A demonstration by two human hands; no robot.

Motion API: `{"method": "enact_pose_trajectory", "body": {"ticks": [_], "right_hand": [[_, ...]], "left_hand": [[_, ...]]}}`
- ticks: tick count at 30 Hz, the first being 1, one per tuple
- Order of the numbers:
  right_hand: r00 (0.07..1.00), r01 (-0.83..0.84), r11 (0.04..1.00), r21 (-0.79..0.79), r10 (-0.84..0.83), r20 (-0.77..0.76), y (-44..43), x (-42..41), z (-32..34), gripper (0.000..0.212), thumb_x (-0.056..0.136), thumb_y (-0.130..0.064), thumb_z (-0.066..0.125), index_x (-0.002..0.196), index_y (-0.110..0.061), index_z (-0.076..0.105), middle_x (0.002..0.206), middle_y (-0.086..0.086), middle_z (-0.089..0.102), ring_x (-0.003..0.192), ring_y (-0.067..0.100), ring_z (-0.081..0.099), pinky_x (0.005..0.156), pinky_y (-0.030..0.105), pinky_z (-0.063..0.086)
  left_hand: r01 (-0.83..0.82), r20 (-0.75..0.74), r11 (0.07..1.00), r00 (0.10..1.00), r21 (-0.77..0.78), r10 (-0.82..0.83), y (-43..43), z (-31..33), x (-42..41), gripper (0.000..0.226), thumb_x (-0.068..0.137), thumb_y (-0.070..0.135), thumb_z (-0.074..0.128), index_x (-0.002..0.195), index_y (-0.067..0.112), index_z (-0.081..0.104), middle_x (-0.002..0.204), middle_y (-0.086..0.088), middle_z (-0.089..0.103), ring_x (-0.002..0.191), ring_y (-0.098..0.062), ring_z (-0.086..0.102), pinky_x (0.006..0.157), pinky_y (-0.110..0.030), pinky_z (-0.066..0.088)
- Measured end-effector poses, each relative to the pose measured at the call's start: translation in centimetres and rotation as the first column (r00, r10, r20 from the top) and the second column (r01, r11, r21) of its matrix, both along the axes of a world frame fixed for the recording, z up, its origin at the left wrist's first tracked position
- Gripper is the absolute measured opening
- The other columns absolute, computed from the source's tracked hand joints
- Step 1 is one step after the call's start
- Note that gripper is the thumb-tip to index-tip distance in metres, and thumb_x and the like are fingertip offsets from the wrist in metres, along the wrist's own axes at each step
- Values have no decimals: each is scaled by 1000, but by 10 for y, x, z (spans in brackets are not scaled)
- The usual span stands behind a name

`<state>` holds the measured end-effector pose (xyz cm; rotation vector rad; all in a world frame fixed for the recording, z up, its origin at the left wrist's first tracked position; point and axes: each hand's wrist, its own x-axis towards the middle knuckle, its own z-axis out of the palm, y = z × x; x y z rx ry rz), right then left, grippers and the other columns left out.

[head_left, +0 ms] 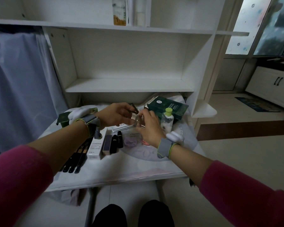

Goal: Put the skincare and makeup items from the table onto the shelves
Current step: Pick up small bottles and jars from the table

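A: Where is the thing being handled?
B: The small container [136, 120] is held between both hands above the middle of the surface [154, 167]. It is just in front of the green box [170, 106] and the little bottle [167, 119] with the green cap.
A: Which way does it lie?
B: Hard to say, because it is blurred. A gold-toned part sits toward the left hand [117, 114] and a clear round part toward the right hand [148, 128], so its length seems to run roughly left to right. More than that I cannot tell.
A: And the fingers?
B: The left fingers [126, 110] are curled round the gold end, with the back of the hand up. The right fingers [145, 114] are bent, with thumb and forefinger pinching the clear end.
A: The arms?
B: Both forearms reach forward and angle inward, so the hands meet at the middle. Each wrist wears a grey band [164, 149], and the pink sleeves [15, 177] end well short of the wrists.
A: What lies nearby?
B: A white box [95, 149], some dark tubes [116, 142] and a row of brushes [75, 161] lie under the left forearm. The lower shelf [129, 86] stands behind the hands.
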<state>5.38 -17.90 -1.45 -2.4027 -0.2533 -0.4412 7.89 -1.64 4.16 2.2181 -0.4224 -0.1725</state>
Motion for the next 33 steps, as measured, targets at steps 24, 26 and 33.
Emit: {"method": "enact_pose_trajectory", "body": {"ticks": [24, 26, 33], "right_hand": [[991, -73, 994, 76, 80, -103, -2, 8, -8, 42, 77, -20, 75, 111, -17, 51, 108, 12, 58, 102, 29, 52, 84, 37, 44], [990, -81, 992, 95, 91, -105, -3, 8, -7, 43, 77, -18, 76, 112, -14, 52, 107, 11, 57, 99, 28, 53, 83, 36, 45], [989, -40, 976, 215, 70, -130, -5, 7, -3, 42, 74, -19, 79, 108, -15, 54, 103, 6, 63, 95, 24, 60, 80, 32, 46]], "left_hand": [[59, 89, 998, 994, 39, -62, 5, -7, 8, 33, 74, 5, 79, 101, 20, 68, 92, -4, 72, 81, -24, 66, 86, -45, 55], [74, 93, 995, 992, 61, -80, 7, -8, 10, 33, 72, 11, 80, 97, 29, 68, 94, 0, 73, 92, -30, 68, 90, -49, 54], [10, 123, 996, 992, -94, 2, -1, -10, 4, 42, 75, 5, 79, 113, 14, 63, 97, -3, 70, 87, -30, 67, 77, -34, 58]]}}
